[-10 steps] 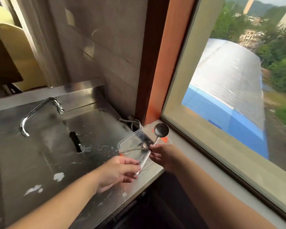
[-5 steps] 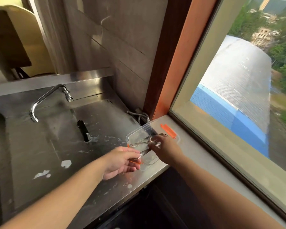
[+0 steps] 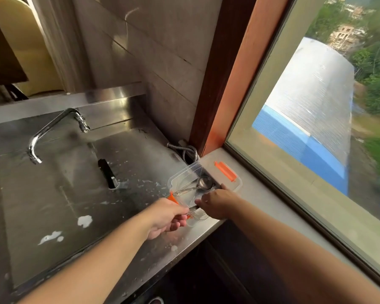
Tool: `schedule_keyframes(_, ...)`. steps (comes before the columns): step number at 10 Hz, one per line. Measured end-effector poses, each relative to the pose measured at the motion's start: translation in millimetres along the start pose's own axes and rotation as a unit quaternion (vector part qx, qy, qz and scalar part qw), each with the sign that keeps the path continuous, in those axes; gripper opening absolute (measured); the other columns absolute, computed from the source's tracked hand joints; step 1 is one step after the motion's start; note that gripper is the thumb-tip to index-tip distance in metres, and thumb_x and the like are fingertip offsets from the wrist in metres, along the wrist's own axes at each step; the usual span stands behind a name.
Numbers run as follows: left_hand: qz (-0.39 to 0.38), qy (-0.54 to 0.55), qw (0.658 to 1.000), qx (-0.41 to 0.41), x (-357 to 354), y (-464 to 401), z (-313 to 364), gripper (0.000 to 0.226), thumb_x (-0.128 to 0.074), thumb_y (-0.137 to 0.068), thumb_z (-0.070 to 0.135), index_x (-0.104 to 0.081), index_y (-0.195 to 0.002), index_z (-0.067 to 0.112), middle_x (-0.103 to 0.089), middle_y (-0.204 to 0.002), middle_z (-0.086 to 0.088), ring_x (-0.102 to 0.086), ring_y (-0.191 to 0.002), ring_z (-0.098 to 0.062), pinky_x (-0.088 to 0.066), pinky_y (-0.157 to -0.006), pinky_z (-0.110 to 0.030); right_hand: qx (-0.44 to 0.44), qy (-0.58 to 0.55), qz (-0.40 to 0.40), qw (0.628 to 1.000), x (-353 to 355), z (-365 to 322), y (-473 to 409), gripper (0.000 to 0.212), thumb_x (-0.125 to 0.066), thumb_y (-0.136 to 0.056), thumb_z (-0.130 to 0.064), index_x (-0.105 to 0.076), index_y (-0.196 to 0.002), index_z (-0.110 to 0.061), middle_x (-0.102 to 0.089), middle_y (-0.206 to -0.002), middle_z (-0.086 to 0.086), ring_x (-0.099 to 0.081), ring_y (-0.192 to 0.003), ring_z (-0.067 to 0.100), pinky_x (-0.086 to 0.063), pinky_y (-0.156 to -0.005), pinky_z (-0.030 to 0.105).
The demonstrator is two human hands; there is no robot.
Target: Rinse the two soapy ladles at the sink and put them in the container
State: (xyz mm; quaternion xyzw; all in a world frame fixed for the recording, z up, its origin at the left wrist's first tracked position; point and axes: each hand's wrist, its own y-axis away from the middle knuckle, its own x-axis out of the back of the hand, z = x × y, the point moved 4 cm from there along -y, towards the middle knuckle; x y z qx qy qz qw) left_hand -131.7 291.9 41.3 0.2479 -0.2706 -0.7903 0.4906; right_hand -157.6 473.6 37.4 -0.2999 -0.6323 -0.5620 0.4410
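A clear plastic container with orange clips stands on the steel sink's right rim, by the window sill. One metal ladle lies inside it, bowl to the right and handle pointing left. The second ladle lies low across the container's near end, and only a short piece of its handle shows between my hands. My left hand pinches that handle's end. My right hand lies palm down over the rest of it, thumb on the handle, hiding the bowl.
The steel sink basin holds white foam patches and a dark overflow slot. A curved faucet stands at the back left. A metal hose coils behind the container. The window sill runs to the right.
The second ladle stood upright in my right hand above the container a second ago. Both hands have lowered it flat into the container, beside the first ladle.
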Motion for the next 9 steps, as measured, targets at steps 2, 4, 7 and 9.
schedule_keyframes(2,0.017,0.008,1.000,-0.007,-7.6,-9.4,-4.7,0.018,-0.066,-0.096,0.014,-0.067,-0.083,0.002,-0.063,-0.058,-0.003,-0.058,-0.051,-0.011,-0.047,-0.045,-0.017,-0.012,0.020,-0.058,0.998,-15.6,5.1,-16.6,0.061,-0.019,-0.102,-0.053,-0.070,-0.114,-0.021,-0.070,-0.122,0.004,-0.056,-0.124,0.023,-0.017,-0.114,0.054)
schedule_keyframes(4,0.026,0.020,0.999,-0.015,-10.4,-9.2,-5.4,0.027,-0.072,-0.093,0.028,-0.069,-0.080,0.004,-0.065,-0.061,-0.003,-0.059,-0.048,-0.009,-0.048,-0.046,-0.017,-0.048,0.021,-0.106,0.993,-19.2,7.1,-22.9,0.062,-0.017,-0.101,-0.055,-0.063,-0.128,-0.024,-0.064,-0.132,0.004,-0.047,-0.135,0.024,-0.008,-0.113,0.061)
schedule_keyframes(7,0.007,0.043,0.999,-0.021,-1.0,-5.8,-13.6,0.023,-0.083,-0.082,0.014,-0.074,-0.100,0.001,-0.074,-0.081,-0.011,-0.065,-0.062,-0.012,-0.055,-0.056,-0.020,-0.068,0.027,-0.126,0.989,-11.6,5.1,-16.6,0.056,-0.022,-0.103,-0.051,-0.060,-0.134,-0.024,-0.061,-0.138,0.003,-0.043,-0.138,0.022,-0.006,-0.117,0.057)
schedule_keyframes(9,0.073,-0.087,0.989,-0.093,23.7,12.5,-11.6,0.020,-0.075,-0.089,0.031,-0.073,-0.099,0.014,-0.076,-0.097,-0.009,-0.067,-0.069,-0.011,-0.057,-0.059,-0.022,-0.012,-0.067,0.064,0.996,7.3,2.7,10.0,0.036,-0.038,-0.103,-0.039,-0.068,-0.105,-0.021,-0.072,-0.108,0.007,-0.064,-0.102,0.031,-0.039,-0.083,0.034)
